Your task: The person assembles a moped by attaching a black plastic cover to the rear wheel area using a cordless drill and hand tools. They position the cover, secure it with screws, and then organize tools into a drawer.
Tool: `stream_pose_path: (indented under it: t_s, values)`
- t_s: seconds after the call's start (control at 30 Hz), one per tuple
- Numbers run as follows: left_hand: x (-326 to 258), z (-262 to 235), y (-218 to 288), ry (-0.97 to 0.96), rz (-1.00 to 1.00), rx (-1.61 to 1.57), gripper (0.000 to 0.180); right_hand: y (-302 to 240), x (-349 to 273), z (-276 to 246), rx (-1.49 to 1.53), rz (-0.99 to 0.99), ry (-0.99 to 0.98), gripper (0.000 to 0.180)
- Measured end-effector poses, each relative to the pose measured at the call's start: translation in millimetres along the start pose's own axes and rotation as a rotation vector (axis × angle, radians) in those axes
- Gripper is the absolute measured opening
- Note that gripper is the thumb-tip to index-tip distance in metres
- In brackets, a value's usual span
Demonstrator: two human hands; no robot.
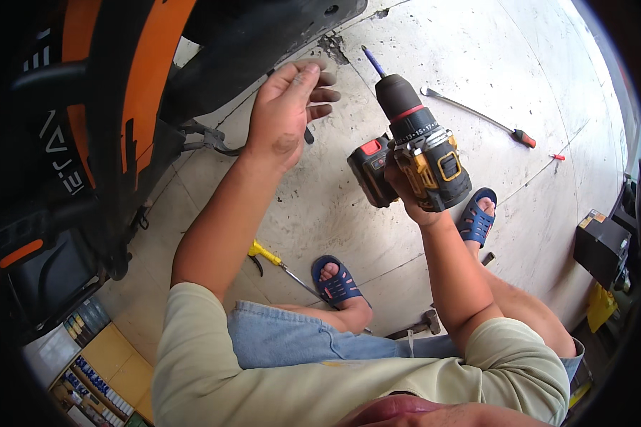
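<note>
My right hand (408,192) is wrapped round the grip of a black and yellow cordless drill (427,153). A long blue-shafted driver bit (374,62) sticks out of its chuck, tip toward the far side. The battery pack (372,171), with a red patch, faces left. My left hand (292,99) is raised beside the dark lower body of an orange and black scooter (144,85). Its fingers are loosely bent and apart, the thumb lying close to the index finger. Nothing shows in it. Under its wrist a black lever-like part (214,140) is partly hidden.
On the pale tiled floor lie a long screwdriver-like tool (477,114), a small red-handled piece (558,156), a yellow air blow gun (265,252) between scooter and foot, and a hammer (427,324). Black boxes (602,242) stand at right, a shelf unit (103,377) at lower left.
</note>
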State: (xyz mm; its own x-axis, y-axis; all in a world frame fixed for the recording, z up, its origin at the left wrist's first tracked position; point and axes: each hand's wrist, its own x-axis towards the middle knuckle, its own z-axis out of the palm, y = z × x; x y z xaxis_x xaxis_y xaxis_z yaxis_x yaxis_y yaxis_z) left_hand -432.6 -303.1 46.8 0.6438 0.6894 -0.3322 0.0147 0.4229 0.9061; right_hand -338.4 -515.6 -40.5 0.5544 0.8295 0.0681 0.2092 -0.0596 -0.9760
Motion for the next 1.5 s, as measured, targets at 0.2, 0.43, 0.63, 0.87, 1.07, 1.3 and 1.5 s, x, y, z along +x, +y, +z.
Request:
stream_pose_path:
  t_s: [0.2, 0.43, 0.63, 0.87, 1.07, 1.3, 1.5]
  values:
    - [1.5, 14.4, 13.3, -0.087, -0.010, -0.048, 0.026, -27.2, 8.0, 6.6, 0.281, 0.065, -0.026, 0.032]
    - [8.8, -7.4, 35.3, 0.075, 0.959, 0.913, 0.031, -38.3, 27.1, 4.6, 0.174, 0.051, -0.071, 0.032]
    - [26.3, 26.8, 76.8, 0.485, 0.861, 1.874, 0.072, -28.7, 54.7, 6.5, 0.114, -0.036, 0.012, 0.026]
    - [63.7, 5.5, 77.0, 0.387, 0.511, 1.744, 0.082, -13.6, 77.5, 19.0, -0.122, -0.217, 0.093, 0.021]
    - [69.9, 0.1, 75.5, 0.352, 0.570, 1.650, 0.073, -7.9, 83.1, 20.4, -0.151, -0.160, 0.018, 0.023]
    - [69.1, 2.4, 77.2, 0.276, 0.614, 1.535, 0.071, 5.8, 76.3, 17.4, -0.129, -0.141, 0.052, 0.024]
    - [53.0, 34.3, 77.8, 0.360, 0.548, 1.437, 0.056, 9.7, 78.4, 19.9, -0.123, -0.234, 0.056, 0.024]
